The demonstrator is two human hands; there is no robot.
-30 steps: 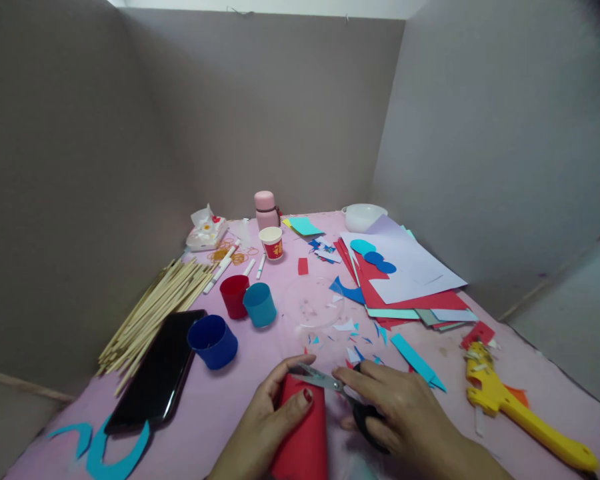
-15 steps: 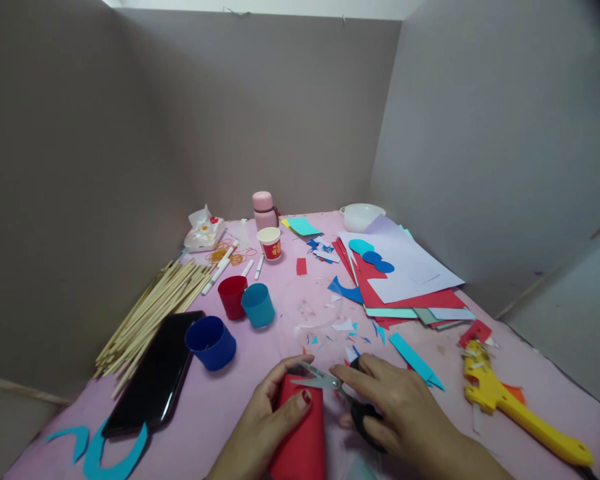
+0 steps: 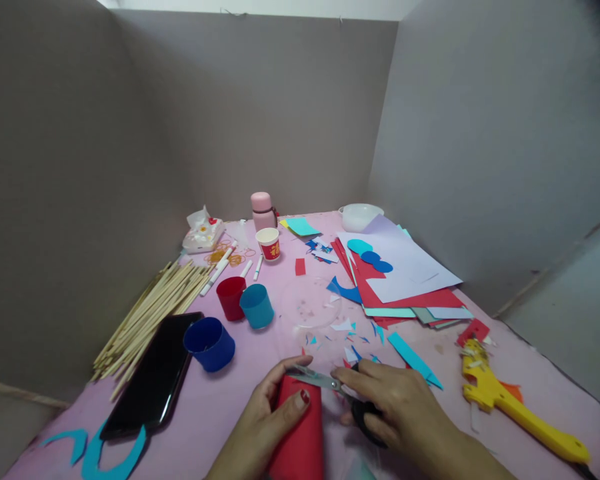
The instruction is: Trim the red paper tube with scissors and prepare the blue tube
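Almost nothing has moved over the last second: the scissors point(image 3: 325, 381) have kept their thin steel blades across the top edge of the red paper roll point(image 3: 300, 433), so the cut there seems barely advanced. The roll, matte card curled into a tube, lies at the near edge of the pink table point(image 3: 220, 407). The left hand point(image 3: 263, 427) wraps around it with the thumb pressed on top. The right hand point(image 3: 395, 407) is closed on the scissors' black handles. Small angular scraps point(image 3: 350, 333) litter the cloth just beyond. Farther out are a glossy blue cup point(image 3: 210, 343), a black phone point(image 3: 153, 380), pale wooden sticks point(image 3: 150, 313), flat stacked sheets point(image 3: 405, 280) and a yellow plastic glue gun point(image 3: 510, 407).
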